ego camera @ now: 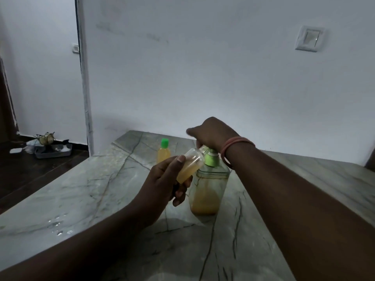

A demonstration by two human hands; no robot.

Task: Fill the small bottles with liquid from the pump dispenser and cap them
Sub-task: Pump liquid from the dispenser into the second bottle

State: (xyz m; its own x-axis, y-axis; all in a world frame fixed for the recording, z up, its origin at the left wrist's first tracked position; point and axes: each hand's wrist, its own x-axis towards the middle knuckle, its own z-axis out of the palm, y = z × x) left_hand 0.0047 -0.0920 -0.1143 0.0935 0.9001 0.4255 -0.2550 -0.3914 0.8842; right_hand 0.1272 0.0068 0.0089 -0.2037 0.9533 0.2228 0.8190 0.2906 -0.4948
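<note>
Because the job needs a flat, steady place, everything sits on the big grey stone counter [101, 189], with a few drops of wet near its left edge. Next in size is the pump dispenser [207, 189], a clear bottle with yellow liquid low down and a green collar, standing in the middle so both hands can reach it. Her right hand [211, 132] rests on top of the pump with its fingers bent over the head, probably to push it down; I cannot tell how tightly it grips. Her left hand [168, 179] holds a small open bottle [190, 165], fingers and thumb wrapped round it, tipped so its mouth meets the spout. It looks about half full. Behind, well apart, stands a finished small bottle [164, 153] with a green cap [164, 143], out of the way.
</note>
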